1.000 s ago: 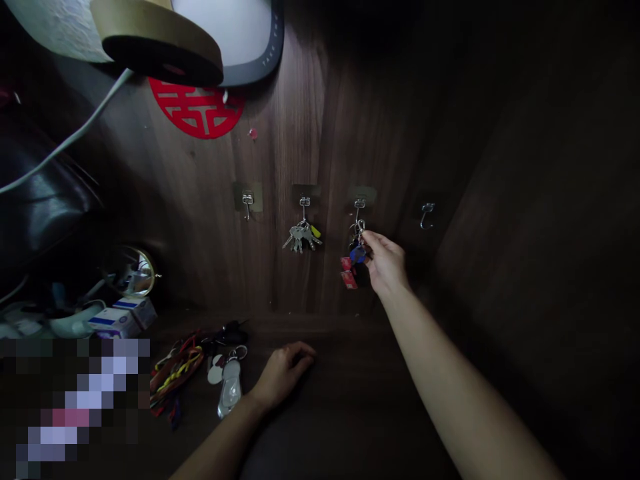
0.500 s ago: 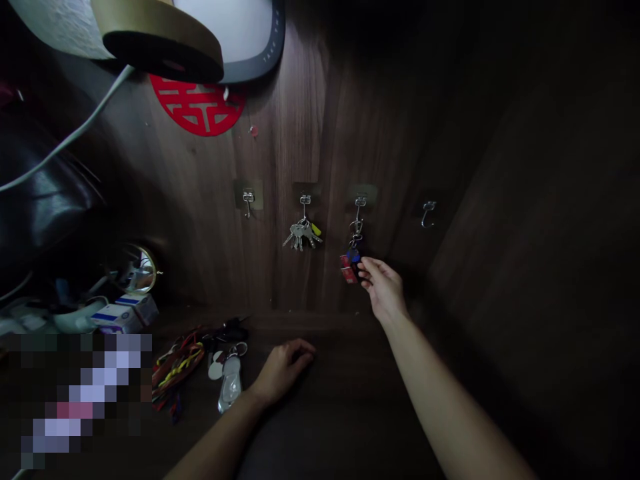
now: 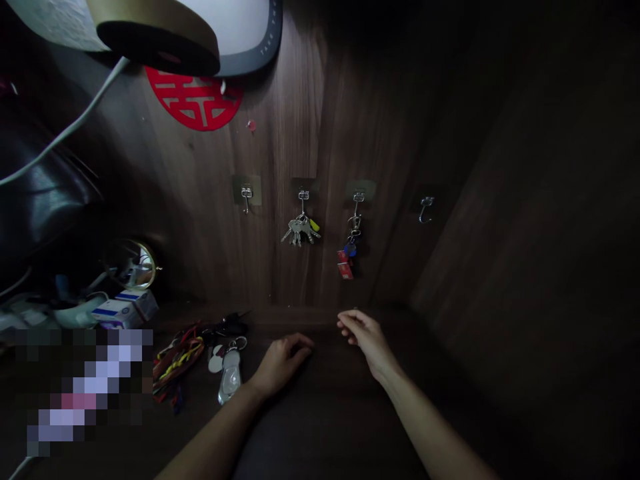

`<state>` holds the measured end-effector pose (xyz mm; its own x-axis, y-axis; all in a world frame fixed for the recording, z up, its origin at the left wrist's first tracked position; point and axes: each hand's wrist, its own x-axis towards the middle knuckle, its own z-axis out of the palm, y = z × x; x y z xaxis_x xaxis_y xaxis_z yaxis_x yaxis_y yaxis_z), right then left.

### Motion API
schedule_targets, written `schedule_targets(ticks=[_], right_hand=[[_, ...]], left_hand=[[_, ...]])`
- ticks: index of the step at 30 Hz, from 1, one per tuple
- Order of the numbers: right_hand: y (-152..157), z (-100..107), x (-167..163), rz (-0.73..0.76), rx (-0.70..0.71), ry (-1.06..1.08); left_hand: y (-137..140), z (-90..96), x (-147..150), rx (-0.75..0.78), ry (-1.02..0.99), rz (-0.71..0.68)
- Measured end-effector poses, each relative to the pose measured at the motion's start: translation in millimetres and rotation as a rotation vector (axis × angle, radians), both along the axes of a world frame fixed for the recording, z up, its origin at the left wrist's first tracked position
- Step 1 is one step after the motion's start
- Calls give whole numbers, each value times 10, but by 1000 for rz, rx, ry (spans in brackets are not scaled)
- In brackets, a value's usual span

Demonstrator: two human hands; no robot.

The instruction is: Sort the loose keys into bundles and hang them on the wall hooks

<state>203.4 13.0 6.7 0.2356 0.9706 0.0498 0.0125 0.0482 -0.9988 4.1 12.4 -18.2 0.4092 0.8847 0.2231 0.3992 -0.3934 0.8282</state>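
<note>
My right hand is in the air just above the shelf, below the third hook. Its fingers are loosely curled and slightly apart, with nothing visible in them. From that hook hangs a keychain with a metal clasp, a blue round tag and red tags. My left hand rests on the dark shelf, fingers extended and slightly bent, holding nothing. Left of it lie a silver key fob with a ring and round discs, a black key and a bundle of coloured cords.
A bunch of keys with a yellow tag hangs on the second hook. The leftmost hook and rightmost hook are bare. A red paper cutout, cap, small boxes and round mirror are at left.
My right hand has let go of the hanging keychain and come down toward the shelf. The keychain now hangs free on its hook. My left hand has stayed on the shelf.
</note>
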Motion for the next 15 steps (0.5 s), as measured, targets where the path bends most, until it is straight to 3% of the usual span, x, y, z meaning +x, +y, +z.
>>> schedule_targets(ticks=[3, 6, 15], right_hand=[[-91, -110, -75, 113, -40, -105], [-130, -215, -148, 196, 11, -170], [-166, -332, -196, 230, 140, -347]], left_hand=[[-9, 15, -5, 1, 2, -16], [-16, 23, -12, 6, 3, -20], [-18, -6, -27, 30, 25, -34]])
